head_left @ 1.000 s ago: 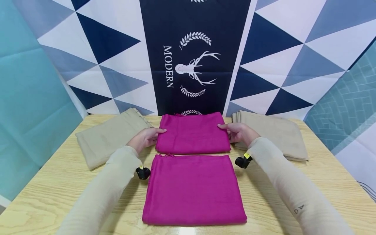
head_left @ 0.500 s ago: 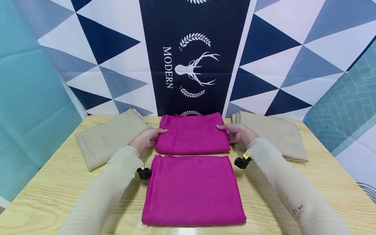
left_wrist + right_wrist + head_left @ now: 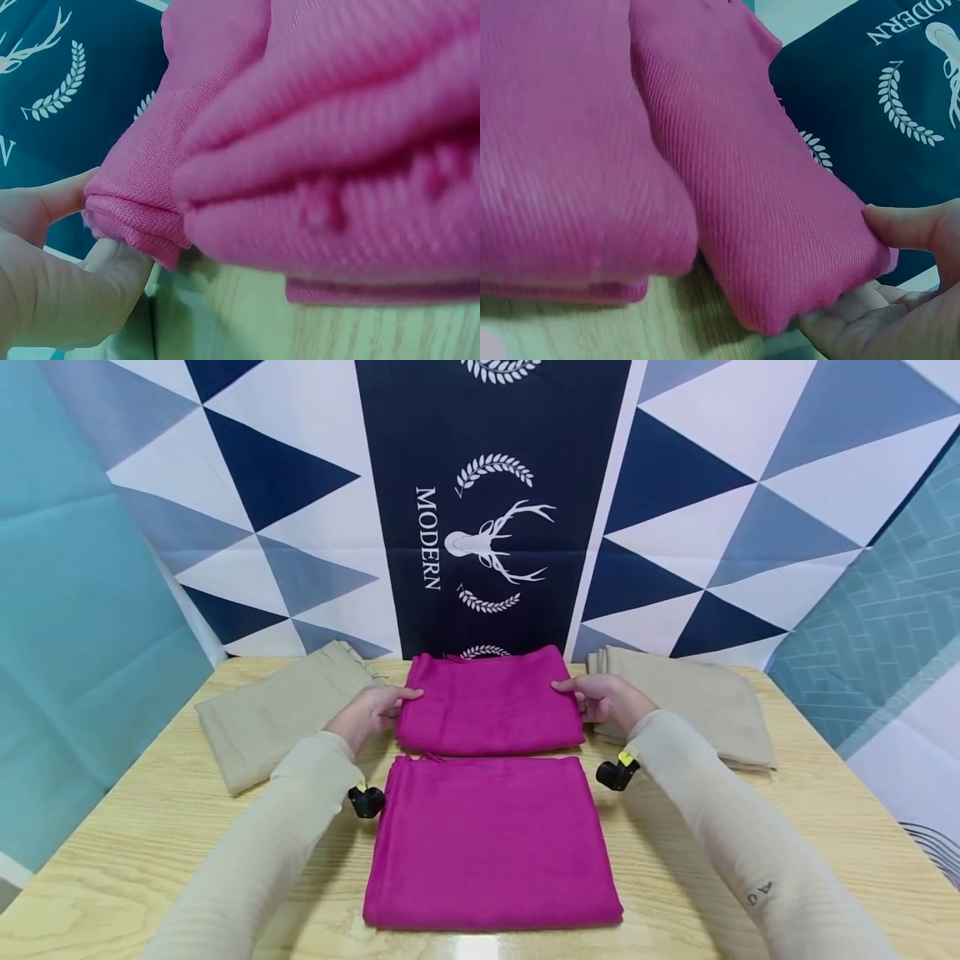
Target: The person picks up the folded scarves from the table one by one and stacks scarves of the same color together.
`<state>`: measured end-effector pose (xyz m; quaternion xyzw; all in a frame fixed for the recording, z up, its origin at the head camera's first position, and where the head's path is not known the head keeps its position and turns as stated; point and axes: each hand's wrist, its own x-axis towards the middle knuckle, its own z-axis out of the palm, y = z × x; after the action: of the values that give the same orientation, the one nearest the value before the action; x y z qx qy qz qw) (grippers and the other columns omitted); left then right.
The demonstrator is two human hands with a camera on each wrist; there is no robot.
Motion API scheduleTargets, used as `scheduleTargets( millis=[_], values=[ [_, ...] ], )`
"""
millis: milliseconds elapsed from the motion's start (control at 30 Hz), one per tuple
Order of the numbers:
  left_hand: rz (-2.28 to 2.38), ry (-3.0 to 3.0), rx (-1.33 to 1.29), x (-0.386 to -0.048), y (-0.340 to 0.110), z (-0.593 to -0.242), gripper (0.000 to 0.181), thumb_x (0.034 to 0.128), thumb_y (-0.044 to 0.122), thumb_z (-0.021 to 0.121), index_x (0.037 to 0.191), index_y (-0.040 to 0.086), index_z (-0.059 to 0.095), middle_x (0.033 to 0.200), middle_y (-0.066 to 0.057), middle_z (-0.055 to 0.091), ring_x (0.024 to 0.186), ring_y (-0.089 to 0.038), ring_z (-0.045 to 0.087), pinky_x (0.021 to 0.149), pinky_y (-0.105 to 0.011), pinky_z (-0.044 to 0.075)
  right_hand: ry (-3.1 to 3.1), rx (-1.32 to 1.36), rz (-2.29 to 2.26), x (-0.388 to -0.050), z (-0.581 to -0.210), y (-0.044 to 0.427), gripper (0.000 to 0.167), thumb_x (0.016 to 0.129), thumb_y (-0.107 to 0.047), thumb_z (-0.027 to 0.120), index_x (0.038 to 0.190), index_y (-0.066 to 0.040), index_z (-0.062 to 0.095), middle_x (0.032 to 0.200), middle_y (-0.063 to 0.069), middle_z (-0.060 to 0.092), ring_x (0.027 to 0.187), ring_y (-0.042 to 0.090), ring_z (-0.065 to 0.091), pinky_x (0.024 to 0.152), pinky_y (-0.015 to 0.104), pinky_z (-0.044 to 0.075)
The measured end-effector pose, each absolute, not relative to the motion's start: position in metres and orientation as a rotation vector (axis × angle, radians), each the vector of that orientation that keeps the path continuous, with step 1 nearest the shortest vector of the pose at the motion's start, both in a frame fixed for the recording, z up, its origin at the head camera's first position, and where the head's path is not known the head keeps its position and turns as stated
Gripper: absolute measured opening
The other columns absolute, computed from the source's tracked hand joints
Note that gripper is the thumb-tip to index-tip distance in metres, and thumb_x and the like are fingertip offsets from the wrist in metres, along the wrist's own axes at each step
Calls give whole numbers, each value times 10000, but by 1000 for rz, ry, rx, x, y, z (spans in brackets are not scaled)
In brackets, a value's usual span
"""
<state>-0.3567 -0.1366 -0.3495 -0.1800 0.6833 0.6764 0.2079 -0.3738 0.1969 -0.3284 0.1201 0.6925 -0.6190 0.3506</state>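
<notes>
Two folded magenta cloths are in the middle of the table. The far magenta cloth (image 3: 487, 706) lies near the backdrop, its two side edges held between the hands. My left hand (image 3: 367, 714) pinches its left edge, thumb on top and fingers beneath, as the left wrist view shows with the cloth's layered edge (image 3: 139, 214). At the opposite edge, my right hand (image 3: 611, 700) grips in the same way; in the right wrist view its thumb presses the cloth's (image 3: 772, 217) top. The near magenta cloth (image 3: 491, 843) lies flat in front, untouched, with a few fringe threads at its far left corner.
A folded beige cloth (image 3: 281, 718) lies slanted at the left, and another beige cloth (image 3: 690, 706) is at the right behind my right hand. The wooden table (image 3: 127, 860) meets a patterned backdrop (image 3: 487, 485) at its far edge. Small black cameras hang at both wrists.
The head view has shifted slightly. Both hands keep their hold on the far magenta cloth, with no clear movement of the cloths.
</notes>
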Motion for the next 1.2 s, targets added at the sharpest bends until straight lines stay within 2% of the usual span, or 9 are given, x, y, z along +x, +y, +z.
scheduleTargets(
  millis=[167,367,467,533,600,700,800,967,1200],
  values=[
    [1914,1925,-505,-352,-134,-343,526,914,106,620,1389,-13,427,802,6,599,660,-58,596,887,-250,525,1802,311,-1629,-370,-323,196,87,1009,-196,451,1028,-111,452,687,-37,690,692,82,666,706,247,551],
    [1918,1906,-511,-345,-133,-335,514,938,99,581,1408,-7,401,1070,-68,578,747,-81,573,1044,-300,474,1789,318,-1667,-363,-318,194,55,1007,-162,447,1019,-110,456,695,-26,683,694,90,660,702,252,545],
    [1924,1895,-504,-341,-133,-330,545,944,92,567,1441,12,357,983,-44,585,709,-70,580,1071,-313,455,1789,299,-1675,-360,-314,194,54,1010,-163,439,1010,-111,454,695,-30,683,694,84,660,706,249,542],
    [1925,1900,-479,-340,-133,-327,538,950,85,553,1442,7,353,863,-9,596,661,-57,587,1015,-298,484,1801,287,-1677,-357,-311,194,52,1010,-165,437,1016,-114,447,699,-36,680,697,79,657,717,250,535],
    [1922,1909,-460,-338,-133,-323,528,954,84,541,1442,7,355,838,3,583,660,-56,586,958,-274,498,1813,273,-1678,-354,-307,193,47,1010,-169,438,1019,-123,439,706,-44,676,701,74,654,722,250,530],
    [1915,1927,-437,-335,-133,-318,488,959,88,528,1415,-14,387,934,-15,573,756,-79,578,965,-271,495,1816,271,-1692,-350,-301,193,42,1009,-169,438,1034,-136,429,712,-46,670,702,74,649,722,251,524],
    [1917,1934,-422,-332,-133,-315,491,961,86,520,1418,-16,372,1096,-60,526,866,-115,548,1063,-297,451,1804,274,-1711,-346,-297,194,40,1009,-169,441,1032,-141,427,714,-42,669,700,75,651,707,244,530],
    [1915,1933,-388,-325,-134,-313,489,972,80,493,1428,-23,348,1230,-102,509,944,-138,550,1096,-308,426,1800,263,-1719,-338,-292,196,35,1010,-162,433,1037,-143,421,717,-45,671,700,69,654,708,243,534],
    [1938,1918,-373,-313,-134,-308,494,982,75,461,1449,-17,331,1397,-139,451,1201,-209,513,1141,-332,387,1801,231,-1723,-326,-289,198,41,1013,-161,417,1036,-128,427,717,-45,673,704,69,655,732,252,520]
  ],
)
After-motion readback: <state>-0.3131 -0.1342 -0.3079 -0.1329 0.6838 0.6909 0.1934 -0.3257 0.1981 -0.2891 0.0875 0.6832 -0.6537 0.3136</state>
